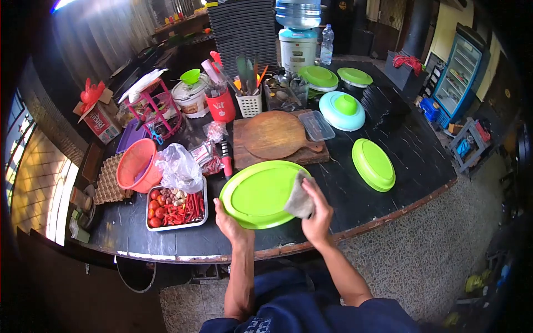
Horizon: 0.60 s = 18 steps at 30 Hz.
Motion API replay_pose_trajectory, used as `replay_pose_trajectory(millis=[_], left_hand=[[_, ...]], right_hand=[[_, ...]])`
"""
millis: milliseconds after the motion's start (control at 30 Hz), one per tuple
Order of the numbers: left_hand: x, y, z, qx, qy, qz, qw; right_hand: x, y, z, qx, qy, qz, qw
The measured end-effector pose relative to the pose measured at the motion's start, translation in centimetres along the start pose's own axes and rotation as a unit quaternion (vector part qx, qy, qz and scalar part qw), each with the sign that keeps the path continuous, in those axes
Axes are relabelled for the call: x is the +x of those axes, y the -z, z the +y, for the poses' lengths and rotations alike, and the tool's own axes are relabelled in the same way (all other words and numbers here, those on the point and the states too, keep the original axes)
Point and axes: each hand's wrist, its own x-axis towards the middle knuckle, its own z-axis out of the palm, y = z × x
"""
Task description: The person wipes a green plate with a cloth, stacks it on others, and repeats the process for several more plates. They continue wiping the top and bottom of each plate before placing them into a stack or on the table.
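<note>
A lime-green oval plate (256,195) is held up over the front of the black table, its flat face toward me. My left hand (232,225) grips its lower left rim, with the thumb along the edge. In my right hand (317,215) is a folded grey cloth (300,195), pressed against the plate's right side. Another green oval plate (373,165) lies face down on the table to the right. Behind the held plate, a round wooden board (275,135) rests on a rectangular wooden board (244,157).
At left stands a white tray (176,226) of tomatoes, chillies and onions, beside a clear plastic bag (180,169) and an orange basket (131,161). Utensil holders (249,105) line the back. Lidded bowls (342,111) stand at back right. The table's edge (388,217) curves in front.
</note>
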Motion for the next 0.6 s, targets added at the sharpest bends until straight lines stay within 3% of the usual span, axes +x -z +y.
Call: replay_pose_trajectory(millis=[167, 300, 433, 467, 533, 567, 600], left_hand=[[0.4, 1.5, -1.4, -0.022, 0.023, 0.029, 0.999], [-0.3, 1.6, -2.0, 0.005, 0.039, 0.016, 0.999], [-1.2, 0.5, -2.1, 0.002, 0.075, -0.015, 0.997], [-1.5, 0.2, -2.3, 0.038, 0.081, -0.034, 0.995], [-1.7, -0.5, -3.2, 0.072, 0.086, -0.052, 0.992], [-1.5, -0.9, -4.3, 0.08, 0.084, -0.065, 0.991], [-1.1, -1.4, -5.4, 0.088, 0.084, -0.08, 0.989]], right_hand=[[-2.7, -0.2, -1.2, -0.072, 0.105, -0.078, 0.989], [-1.6, 1.2, 0.6, -0.057, 0.1, -0.028, 0.993], [-0.2, 2.8, 3.7, -0.075, -0.025, 0.093, 0.993], [0.0, 3.9, 3.7, -0.091, -0.096, 0.1, 0.986], [0.1, 5.3, 5.9, -0.022, -0.181, 0.122, 0.976], [-0.1, 7.2, 6.9, 0.073, -0.264, 0.101, 0.956], [-0.5, 8.0, 8.0, 0.085, -0.28, 0.086, 0.952]])
